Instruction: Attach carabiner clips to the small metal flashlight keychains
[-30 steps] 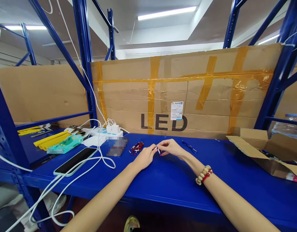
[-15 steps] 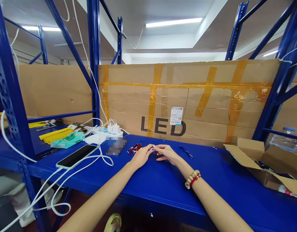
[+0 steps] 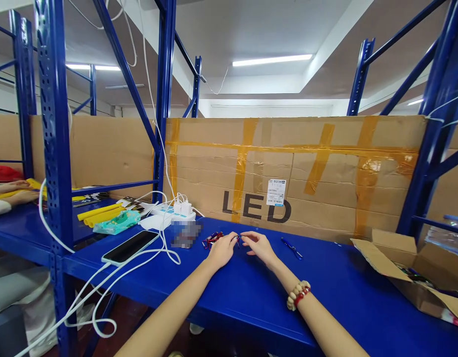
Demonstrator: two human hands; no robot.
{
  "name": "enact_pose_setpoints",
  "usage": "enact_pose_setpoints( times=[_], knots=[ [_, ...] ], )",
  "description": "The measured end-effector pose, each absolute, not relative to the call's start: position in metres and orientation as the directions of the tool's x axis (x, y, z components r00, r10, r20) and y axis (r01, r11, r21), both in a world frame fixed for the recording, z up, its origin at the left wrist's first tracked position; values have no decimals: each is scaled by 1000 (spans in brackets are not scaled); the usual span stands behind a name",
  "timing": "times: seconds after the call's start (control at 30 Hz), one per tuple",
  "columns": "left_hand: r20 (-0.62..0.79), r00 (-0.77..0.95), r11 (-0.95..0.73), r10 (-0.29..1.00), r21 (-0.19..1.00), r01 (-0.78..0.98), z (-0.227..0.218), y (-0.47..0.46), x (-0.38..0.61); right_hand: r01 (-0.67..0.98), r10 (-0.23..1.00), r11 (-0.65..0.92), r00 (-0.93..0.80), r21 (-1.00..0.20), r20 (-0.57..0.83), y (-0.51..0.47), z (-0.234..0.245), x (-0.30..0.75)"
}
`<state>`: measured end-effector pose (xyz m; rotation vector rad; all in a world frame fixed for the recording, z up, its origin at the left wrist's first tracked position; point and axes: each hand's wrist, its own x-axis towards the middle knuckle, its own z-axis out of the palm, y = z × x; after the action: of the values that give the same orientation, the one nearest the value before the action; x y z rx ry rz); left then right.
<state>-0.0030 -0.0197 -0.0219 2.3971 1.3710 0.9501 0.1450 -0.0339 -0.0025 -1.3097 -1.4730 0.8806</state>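
Note:
My left hand (image 3: pixel 222 250) is closed, pinching a small shiny dark metallic piece (image 3: pixel 237 241) at its fingertips; most of it is hidden, so its kind is unclear. Just to the right, my right hand (image 3: pixel 261 247) has its fingers apart, their tips close to that piece. Behind the left hand lies a small pile of shiny red and dark metal pieces (image 3: pixel 213 239), partly covered by the hand. A slim blue pen-like item (image 3: pixel 291 248) rests on the blue tabletop (image 3: pixel 258 297) beyond the right hand.
On the left are a phone (image 3: pixel 131 247) with white cables, a power strip (image 3: pixel 182 210), a green packet (image 3: pixel 117 222) and yellow rolls (image 3: pixel 101 214). An open carton (image 3: pixel 411 292) stands right. A large cardboard panel (image 3: pixel 325 198) closes the back. Another person's hands (image 3: pixel 16 191) show far left.
The view has tilted up and turned slightly left. My right fingertips have moved a little away from the small piece; the left hand still pinches it.

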Motion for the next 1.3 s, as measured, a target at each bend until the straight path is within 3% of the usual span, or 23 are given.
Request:
enact_pose_setpoints(
  times=[0.13,0.23,0.37,0.53,0.87,1.3],
  knots=[
    [450,351,-557,821,502,661,-25,-15,-3,543,882,416,-45,-730,469,-27,-11,145],
    [474,389,-603,790,486,633,-27,-14,-3,577,822,481,-37,-660,568,-21,-16,148],
    [508,472,-682,720,396,615,-29,-11,-2,477,843,473,0,-741,538,-14,-17,154],
    [501,529,-724,685,383,574,-34,-4,-3,363,888,459,-163,-811,430,-16,-11,162],
    [501,504,-708,704,549,444,-27,-10,-4,401,797,592,-166,-699,580,-17,-8,166],
    [452,636,-777,625,436,454,-22,-25,-4,543,748,655,-369,-525,552,-24,1,178]
  ],
)
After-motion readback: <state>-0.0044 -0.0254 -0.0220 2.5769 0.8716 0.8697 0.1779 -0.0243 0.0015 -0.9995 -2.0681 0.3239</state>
